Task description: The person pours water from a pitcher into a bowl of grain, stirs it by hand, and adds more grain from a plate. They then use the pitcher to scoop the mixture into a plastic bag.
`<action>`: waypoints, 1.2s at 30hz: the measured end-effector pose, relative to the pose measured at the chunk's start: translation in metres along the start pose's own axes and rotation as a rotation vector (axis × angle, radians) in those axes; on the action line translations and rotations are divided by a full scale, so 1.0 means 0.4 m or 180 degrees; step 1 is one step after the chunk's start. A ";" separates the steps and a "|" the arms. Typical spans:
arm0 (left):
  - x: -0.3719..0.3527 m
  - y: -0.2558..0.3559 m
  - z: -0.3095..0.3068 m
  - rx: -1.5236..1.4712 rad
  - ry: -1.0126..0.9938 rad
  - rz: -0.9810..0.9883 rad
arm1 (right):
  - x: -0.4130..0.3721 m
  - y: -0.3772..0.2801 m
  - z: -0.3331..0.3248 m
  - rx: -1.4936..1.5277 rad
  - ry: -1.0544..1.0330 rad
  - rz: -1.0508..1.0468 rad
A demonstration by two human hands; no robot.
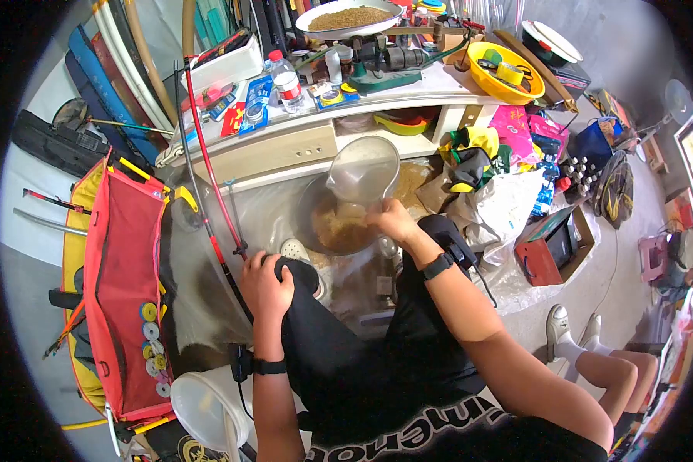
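Observation:
My right hand (393,222) is closed around the handle of a translucent plastic jug (366,165). The jug is tilted over a wide basin (306,202) on the floor between my feet. Brown, grainy material (345,231) lies in the bottom of the basin, and the jug hides part of its far rim. On my left knee rests my left hand (268,283), laid over the black trouser leg with nothing in it. Close beside that hand leans a red and black fishing rod (208,165).
Ahead, a white desk (285,132) carries a bottle (286,81), a green-based vise (381,73), a yellow basin (505,73) and a pan of grain (349,18). A red bag (127,292) stands left, a white bucket (208,408) near my left arm. Another person's legs (604,373) show right.

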State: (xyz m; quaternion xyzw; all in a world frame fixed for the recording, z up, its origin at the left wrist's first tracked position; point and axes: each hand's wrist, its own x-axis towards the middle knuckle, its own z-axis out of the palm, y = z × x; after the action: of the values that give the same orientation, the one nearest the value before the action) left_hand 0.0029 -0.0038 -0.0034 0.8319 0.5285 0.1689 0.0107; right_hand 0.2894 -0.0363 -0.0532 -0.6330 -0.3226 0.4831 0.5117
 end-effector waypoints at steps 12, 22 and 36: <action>0.002 0.004 0.000 -0.0122 0.0222 0.0095 | 0.003 0.008 -0.001 -0.0055 -0.0032 -0.0075; 0.002 0.009 -0.005 -0.0091 0.0225 0.0090 | 0.005 0.009 -0.002 -0.0130 -0.0040 -0.0083; 0.000 0.006 -0.012 -0.0100 0.0105 0.0083 | 0.010 0.019 -0.001 0.0087 -0.0035 0.0065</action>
State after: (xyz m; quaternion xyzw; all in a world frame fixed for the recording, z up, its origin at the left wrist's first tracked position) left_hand 0.0037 -0.0056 0.0015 0.8356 0.5150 0.1910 0.0128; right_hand 0.2904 -0.0351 -0.0617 -0.6265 -0.3123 0.4962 0.5136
